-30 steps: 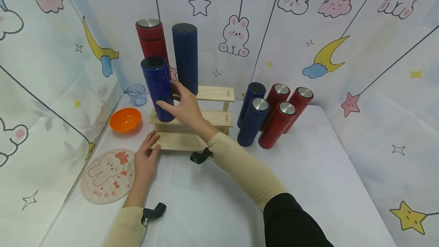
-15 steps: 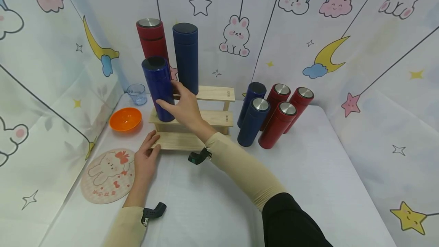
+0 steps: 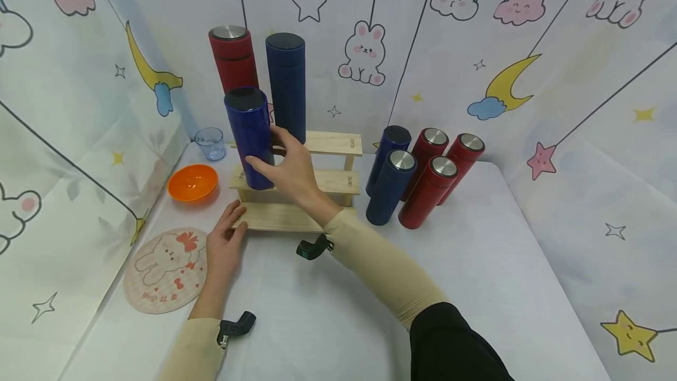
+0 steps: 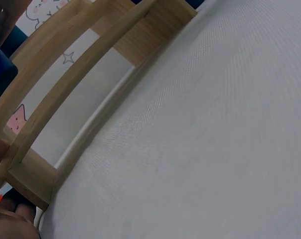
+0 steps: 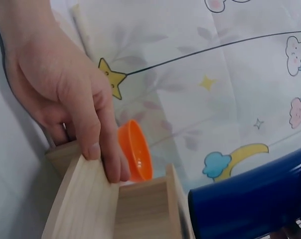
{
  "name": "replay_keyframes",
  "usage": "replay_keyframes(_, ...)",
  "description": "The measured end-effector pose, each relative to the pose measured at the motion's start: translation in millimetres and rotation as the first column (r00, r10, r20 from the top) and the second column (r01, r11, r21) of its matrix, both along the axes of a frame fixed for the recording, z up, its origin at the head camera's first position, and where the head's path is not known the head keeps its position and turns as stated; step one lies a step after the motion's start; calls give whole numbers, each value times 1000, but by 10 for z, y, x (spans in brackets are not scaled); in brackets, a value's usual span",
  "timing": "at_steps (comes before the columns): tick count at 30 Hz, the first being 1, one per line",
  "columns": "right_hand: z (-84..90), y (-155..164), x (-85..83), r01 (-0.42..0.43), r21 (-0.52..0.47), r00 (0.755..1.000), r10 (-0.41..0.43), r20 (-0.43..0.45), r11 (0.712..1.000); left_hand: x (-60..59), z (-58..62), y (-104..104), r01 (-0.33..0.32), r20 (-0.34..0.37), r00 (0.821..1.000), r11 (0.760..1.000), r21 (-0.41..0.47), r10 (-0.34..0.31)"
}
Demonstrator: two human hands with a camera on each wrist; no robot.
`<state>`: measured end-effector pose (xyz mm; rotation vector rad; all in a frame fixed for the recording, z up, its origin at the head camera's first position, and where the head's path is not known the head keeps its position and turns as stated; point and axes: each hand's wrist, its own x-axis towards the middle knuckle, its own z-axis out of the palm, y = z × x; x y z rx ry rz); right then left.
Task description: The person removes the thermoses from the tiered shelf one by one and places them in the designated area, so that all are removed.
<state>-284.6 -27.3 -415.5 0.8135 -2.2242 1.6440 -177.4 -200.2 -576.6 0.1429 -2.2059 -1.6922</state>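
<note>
A wooden three-step rack [image 3: 330, 181] stands on the white table. My right hand [image 3: 288, 166] grips a blue flask [image 3: 250, 134] that stands on the rack's middle step at its left end, slightly tilted. The same blue flask [image 5: 250, 199] shows in the right wrist view. A red flask [image 3: 233, 57] and a dark blue flask [image 3: 286, 81] stand on the top step. My left hand [image 3: 224, 246] rests with straight fingers against the bottom step's left end; its fingers [image 5: 98, 149] touch the wood in the right wrist view. The rack [image 4: 66, 94] fills the left wrist view.
Two dark blue flasks [image 3: 390, 187] and three red flasks [image 3: 428, 193] stand grouped right of the rack. An orange bowl [image 3: 193, 183], a small clear cup [image 3: 210, 144] and a round bunny coaster [image 3: 166, 269] lie to the left. Patterned cloth walls enclose the table.
My right hand has closed more around the blue flask and shifted it slightly rightward with a small tilt. The left hand stays at the rack's bottom step.
</note>
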Motion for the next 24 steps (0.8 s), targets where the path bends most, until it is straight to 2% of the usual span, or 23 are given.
replay_keyframes(16, -51, 283, 60, 32, -9, 999, -32, -26, 999, -7, -17, 11, -10, 22, 1000, 1000, 17, 10)
replay_keyframes(24, -46, 396, 89, 48, -19, 998, -49, -46, 999, -24, -20, 15, -6, -7, 1000, 999, 41, 6)
